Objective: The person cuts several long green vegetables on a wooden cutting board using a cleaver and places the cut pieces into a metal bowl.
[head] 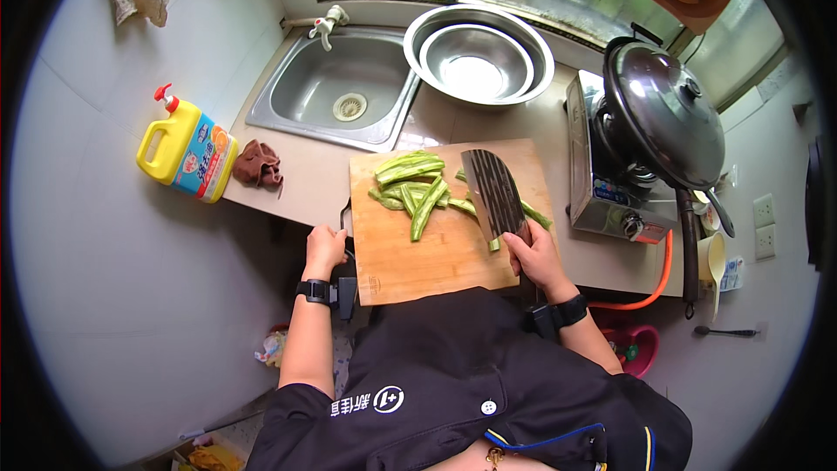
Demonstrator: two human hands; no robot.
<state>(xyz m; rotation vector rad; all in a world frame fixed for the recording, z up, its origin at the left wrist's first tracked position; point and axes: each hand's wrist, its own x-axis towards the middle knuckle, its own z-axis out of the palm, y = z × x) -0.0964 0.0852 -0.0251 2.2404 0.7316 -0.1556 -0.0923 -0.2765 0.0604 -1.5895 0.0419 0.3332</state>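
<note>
My right hand (pixel 539 255) grips the handle of a broad kitchen cleaver (pixel 494 190). The blade points away from me over the right half of a wooden cutting board (pixel 418 268). Several green gourd strips (pixel 516 203) lie partly hidden beneath and around the blade. A heap of more strips, perhaps bitter melon (pixel 409 167), rests on the board's far left part. At the board's left edge, my left hand (pixel 325 248) is curled around a thin black loop (pixel 343 212), seemingly the board's handle. Its fingertips are partly hidden.
Beyond the board are a steel sink (pixel 304 88) and nested metal basins (pixel 418 72). On the right, a gas stove (pixel 588 190) carries a lidded wok (pixel 667 111), its long handle jutting towards me. A yellow detergent jug (pixel 186 150) and brown cloth (pixel 258 165) are on the left.
</note>
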